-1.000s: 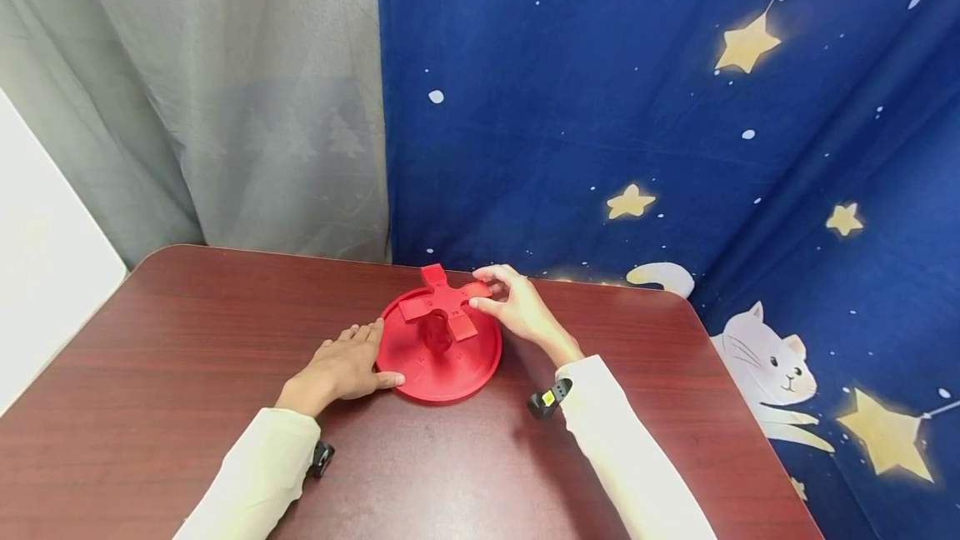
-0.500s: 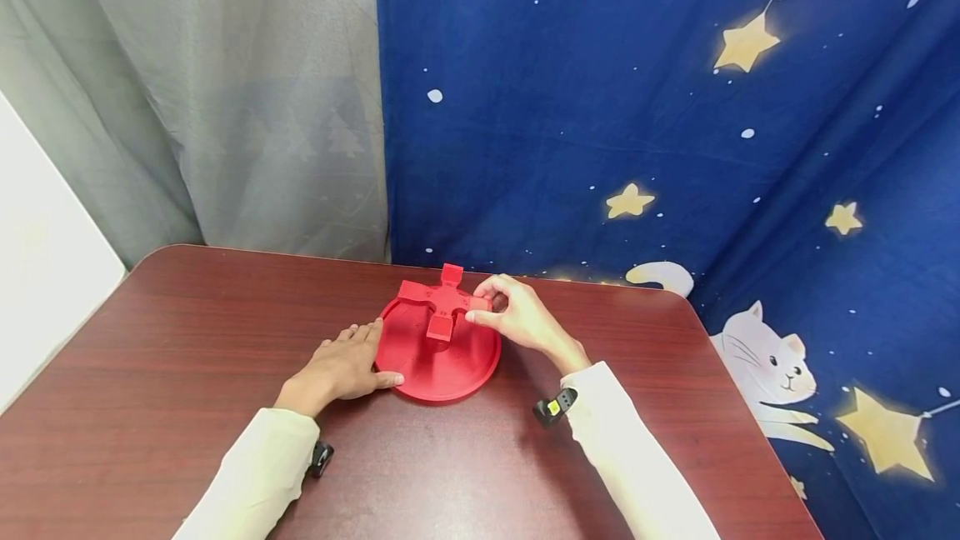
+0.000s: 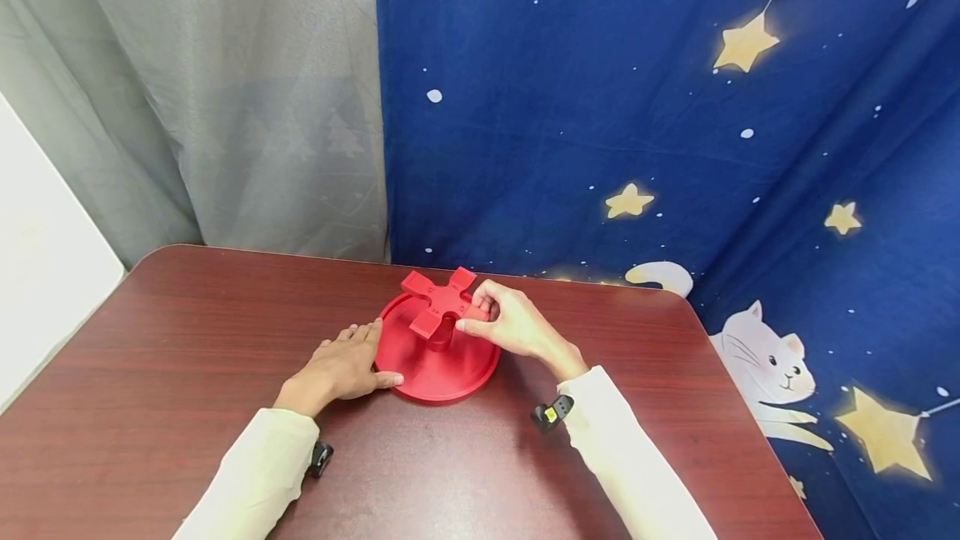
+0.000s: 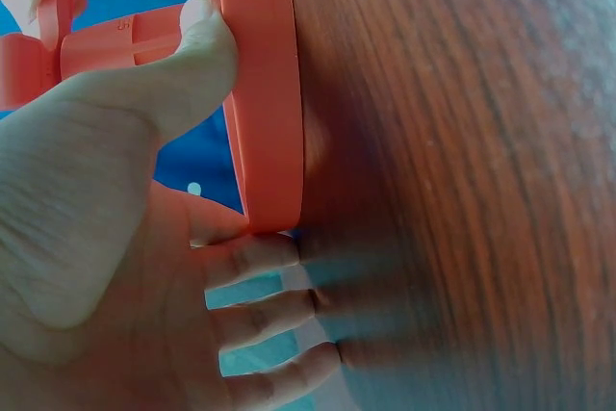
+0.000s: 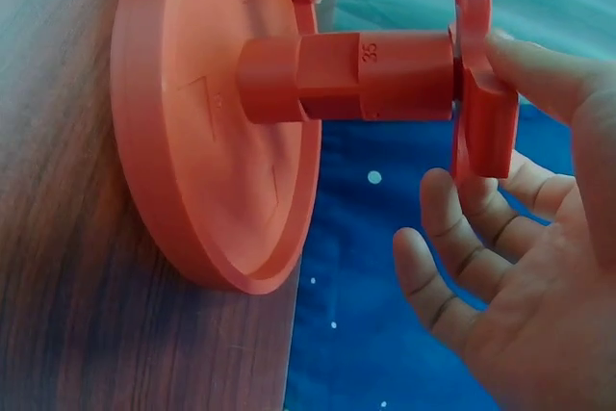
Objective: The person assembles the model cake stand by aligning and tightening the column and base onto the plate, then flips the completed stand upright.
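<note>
A round red dish [image 3: 427,383] with a raised rim stands on the table. From its middle rises a red post [image 5: 409,84], carrying a red cross-shaped piece [image 3: 444,300] on top. My left hand [image 3: 341,369] lies spread at the dish's left side. Its thumb presses on the rim [image 4: 265,132], while several straight fingers reach down past it to the table. With the right hand [image 3: 517,325] I hold one arm of the cross between thumb and curled fingers. The post bears the mark "35" in the right wrist view, with small marks on the cross too.
The brown wooden table [image 3: 187,340] ends not far behind the dish. Beyond that edge hang a grey curtain [image 3: 285,107] and a blue curtain [image 3: 562,107] with stars and a cat. A white surface [image 3: 37,273] stands at the left.
The cross has turned clockwise as seen from above, and the right hand has come slightly toward me with its arm. The left hand and dish stay in place.
</note>
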`<state>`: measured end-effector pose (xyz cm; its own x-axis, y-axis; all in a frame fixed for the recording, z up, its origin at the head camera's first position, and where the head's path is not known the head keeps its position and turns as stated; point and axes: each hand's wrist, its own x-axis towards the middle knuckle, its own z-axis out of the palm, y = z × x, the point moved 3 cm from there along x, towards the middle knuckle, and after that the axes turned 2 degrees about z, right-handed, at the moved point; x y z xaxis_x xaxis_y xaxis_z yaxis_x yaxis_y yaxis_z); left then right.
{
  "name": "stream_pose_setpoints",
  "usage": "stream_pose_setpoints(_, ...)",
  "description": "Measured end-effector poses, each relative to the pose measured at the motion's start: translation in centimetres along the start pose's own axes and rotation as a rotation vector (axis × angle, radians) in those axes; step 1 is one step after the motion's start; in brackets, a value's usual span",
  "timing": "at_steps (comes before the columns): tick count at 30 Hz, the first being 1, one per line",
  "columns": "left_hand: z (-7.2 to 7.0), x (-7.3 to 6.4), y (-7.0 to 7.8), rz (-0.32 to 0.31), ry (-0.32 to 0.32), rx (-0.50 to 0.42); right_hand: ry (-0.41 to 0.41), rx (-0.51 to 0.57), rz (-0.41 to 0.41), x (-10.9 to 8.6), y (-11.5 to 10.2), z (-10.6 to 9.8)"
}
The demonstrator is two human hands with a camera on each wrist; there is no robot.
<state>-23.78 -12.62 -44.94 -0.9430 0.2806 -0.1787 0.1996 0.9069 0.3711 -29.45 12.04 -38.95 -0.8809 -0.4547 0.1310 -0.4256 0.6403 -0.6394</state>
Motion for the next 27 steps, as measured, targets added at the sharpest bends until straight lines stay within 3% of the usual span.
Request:
stream_pose_setpoints(7,0.0,0.0,0.0,-0.003,-0.006,0.001,0.115,0.154,-0.012,1.1,0.4,-0.6)
stream_pose_setpoints(15,0.1,0.1,0.0,-0.008,-0.005,0.003,-0.050,0.278,-0.062,2.7,0.3,0.2)
stream_pose_setpoints(19,0.2,0.1,-0.1,-0.008,-0.007,0.004,-0.068,0.280,-0.038,2.9,0.4,0.3)
stream_pose_setpoints(27,0.2,0.1,-0.2,-0.006,-0.005,-0.010,0.059,0.160,-0.018,2.4,1.1,0.0)
